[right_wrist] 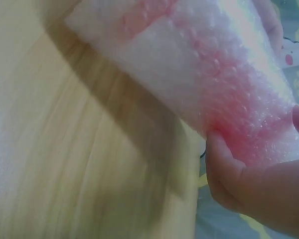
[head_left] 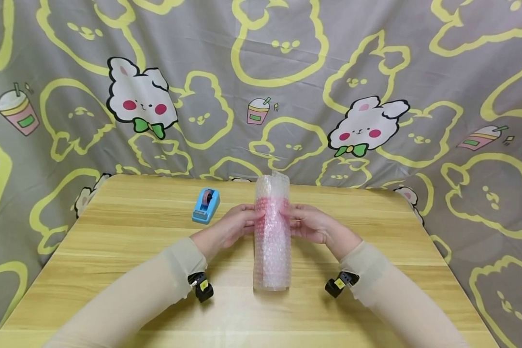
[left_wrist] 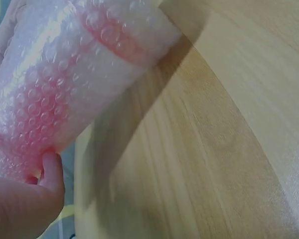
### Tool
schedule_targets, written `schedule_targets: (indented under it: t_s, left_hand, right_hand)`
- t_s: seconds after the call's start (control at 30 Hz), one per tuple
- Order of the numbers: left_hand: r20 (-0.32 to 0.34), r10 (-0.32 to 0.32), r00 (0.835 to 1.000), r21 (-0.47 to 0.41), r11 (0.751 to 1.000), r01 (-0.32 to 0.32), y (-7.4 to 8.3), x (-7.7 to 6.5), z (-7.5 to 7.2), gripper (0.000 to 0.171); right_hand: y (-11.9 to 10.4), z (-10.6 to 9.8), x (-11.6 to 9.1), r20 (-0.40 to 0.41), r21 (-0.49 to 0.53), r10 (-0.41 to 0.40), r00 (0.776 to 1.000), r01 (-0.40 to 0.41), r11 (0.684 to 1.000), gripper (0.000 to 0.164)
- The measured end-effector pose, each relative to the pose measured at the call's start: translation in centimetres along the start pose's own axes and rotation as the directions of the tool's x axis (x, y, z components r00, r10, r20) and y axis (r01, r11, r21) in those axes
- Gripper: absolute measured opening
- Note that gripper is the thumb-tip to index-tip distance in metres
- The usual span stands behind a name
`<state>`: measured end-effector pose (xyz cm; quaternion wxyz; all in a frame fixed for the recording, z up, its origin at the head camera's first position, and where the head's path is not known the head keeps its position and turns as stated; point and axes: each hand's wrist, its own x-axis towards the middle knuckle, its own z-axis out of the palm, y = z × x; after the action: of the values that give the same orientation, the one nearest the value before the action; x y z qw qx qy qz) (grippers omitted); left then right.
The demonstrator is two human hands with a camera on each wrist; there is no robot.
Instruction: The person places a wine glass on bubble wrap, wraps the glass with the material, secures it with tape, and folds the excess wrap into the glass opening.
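A bubble-wrapped bundle, long and roughly cylindrical, lies between both hands, with pink-red showing through the clear bubbles. My left hand grips its left side, thumb and fingers at its upper half. On the opposite side my right hand holds it at about the same height. The left wrist view shows the left hand pinching one end of the wrap. From the right wrist, the right hand has its thumb and fingers on the bubble wrap. Whatever is inside cannot be made out.
A blue tape dispenser with a small tape roll stands left of the bundle, near the left hand. The wooden table ends at a patterned grey curtain behind. Black wrist cameras hang under both sleeves.
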<state>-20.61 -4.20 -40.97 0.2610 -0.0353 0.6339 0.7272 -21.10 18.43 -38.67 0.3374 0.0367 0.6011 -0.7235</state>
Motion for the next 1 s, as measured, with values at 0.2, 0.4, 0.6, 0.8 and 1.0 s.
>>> schedule_targets:
  t_s: [0.2, 0.4, 0.6, 0.8, 1.0]
  left_hand:
    - [-0.031, 0.021, 0.999, -0.021, 1.000, -0.021, 0.3, -0.3, 0.2, 0.056]
    - [-0.029, 0.103, 0.994, -0.036, 0.994, -0.104, 0.5, -0.7, 0.4, 0.057]
    - [-0.049, 0.154, 0.987, -0.056, 0.986, -0.157, 0.9, -1.0, 0.7, 0.059]
    - [-0.061, 0.186, 0.981, -0.027, 0.982, -0.188, 1.1, -1.5, 1.0, 0.059]
    - [-0.062, 0.269, 0.961, 0.032, 0.963, -0.267, 1.2, -1.8, 1.3, 0.058]
  right_hand:
    - [-0.4, 0.5, -0.4, -0.039, 0.013, -0.013, 0.999, 0.013, 1.000, 0.040]
    - [-0.5, 1.2, -0.9, -0.098, -0.012, -0.075, 0.992, 0.075, 0.997, 0.062]
    - [-0.8, 1.9, -1.3, -0.127, -0.053, -0.153, 0.980, 0.147, 0.988, 0.070]
    - [-0.9, 2.3, -1.7, -0.125, -0.081, -0.203, 0.971, 0.194, 0.978, 0.069]
    - [-1.0, 2.4, -1.8, -0.131, -0.101, -0.264, 0.956, 0.252, 0.963, 0.071]
